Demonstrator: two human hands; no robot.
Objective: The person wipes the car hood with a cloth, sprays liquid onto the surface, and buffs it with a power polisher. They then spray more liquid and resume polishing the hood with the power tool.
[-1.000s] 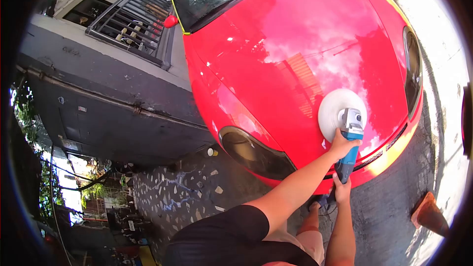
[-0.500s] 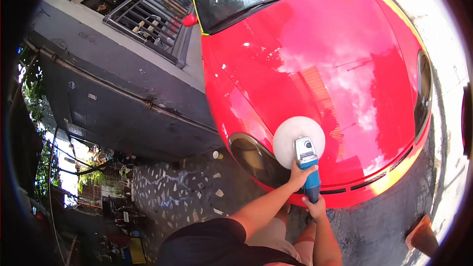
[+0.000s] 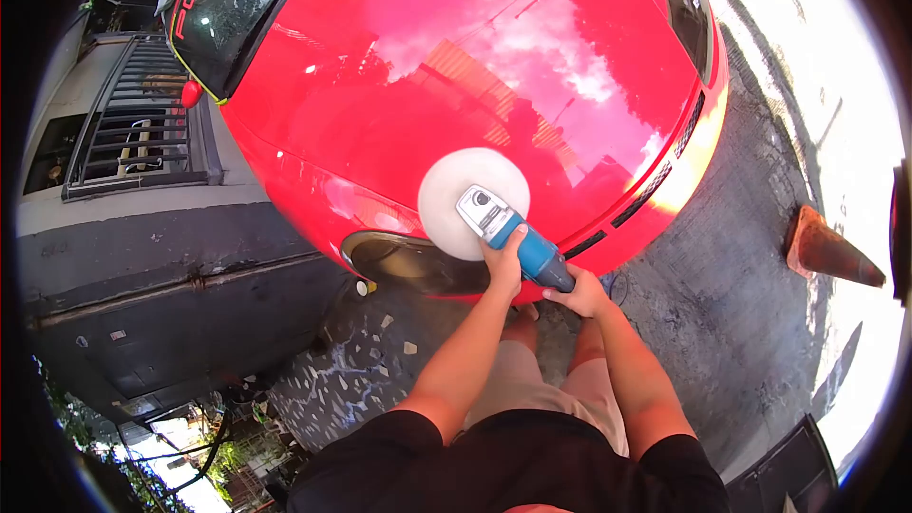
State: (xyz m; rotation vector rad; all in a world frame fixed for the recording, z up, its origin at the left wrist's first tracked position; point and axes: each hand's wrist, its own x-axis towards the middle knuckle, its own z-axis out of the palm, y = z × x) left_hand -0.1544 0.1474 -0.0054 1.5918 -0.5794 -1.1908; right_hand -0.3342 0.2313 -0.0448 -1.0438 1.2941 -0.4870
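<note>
A blue electric polisher (image 3: 535, 255) with a silver head lies at a slant over the front of a red car hood (image 3: 380, 114). Its round white polishing pad (image 3: 445, 201) is at the hood's front corner, just above the dark headlight (image 3: 408, 261). My left hand (image 3: 503, 261) is closed around the blue body close behind the head. Farther back, my right hand (image 3: 581, 293) grips the dark rear end of the handle. My palms and the underside of the pad are hidden.
An orange traffic cone (image 3: 831, 249) lies tipped on the concrete at right. The dark wall (image 3: 190, 294) runs along the left, below a barred window (image 3: 142, 123). A small cup (image 3: 364, 288) sits on the ground near the headlight. Part of a dark cable (image 3: 619, 287) shows by my right hand.
My view has turned, so the car sits farther left and the cone shows fully. The polisher now points up and left in view, still over the headlight corner. Both hands keep their grip.
</note>
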